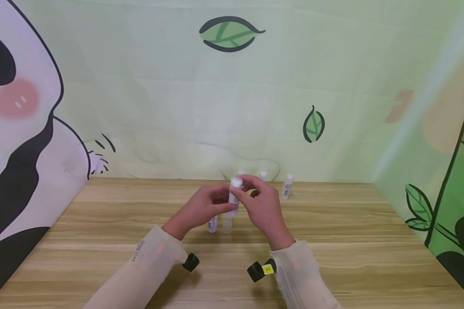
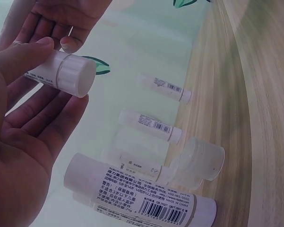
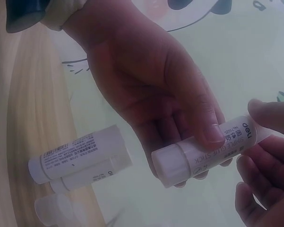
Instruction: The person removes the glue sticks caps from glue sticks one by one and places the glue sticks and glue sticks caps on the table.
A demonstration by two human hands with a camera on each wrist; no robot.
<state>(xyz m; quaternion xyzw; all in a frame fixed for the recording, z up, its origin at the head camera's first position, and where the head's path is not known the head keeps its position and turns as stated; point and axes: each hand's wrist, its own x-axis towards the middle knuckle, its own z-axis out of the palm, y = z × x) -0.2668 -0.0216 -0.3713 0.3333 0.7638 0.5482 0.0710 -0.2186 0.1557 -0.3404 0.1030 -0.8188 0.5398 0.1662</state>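
Note:
A white glue stick (image 1: pixel 235 196) is held upright above the table between both hands. My left hand (image 1: pixel 206 204) grips its lower part, the thumb across the label and the fingers behind, as the right wrist view shows. The thumb and fingertips of my right hand (image 1: pixel 261 206) pinch the stick's upper end. Whether that end is capped, I cannot tell. Below the hands, a translucent cap (image 2: pixel 205 158) stands on the table beside a glue stick (image 2: pixel 142 194) with a barcode label. Another glue stick (image 3: pixel 97 175) stands close against that one.
Farther back on the wooden table (image 1: pixel 332 223) stand several more glue sticks, one of them toward the right (image 1: pixel 287 186). Behind the table hangs a pale green backdrop (image 1: pixel 158 107) printed with leaves and a panda.

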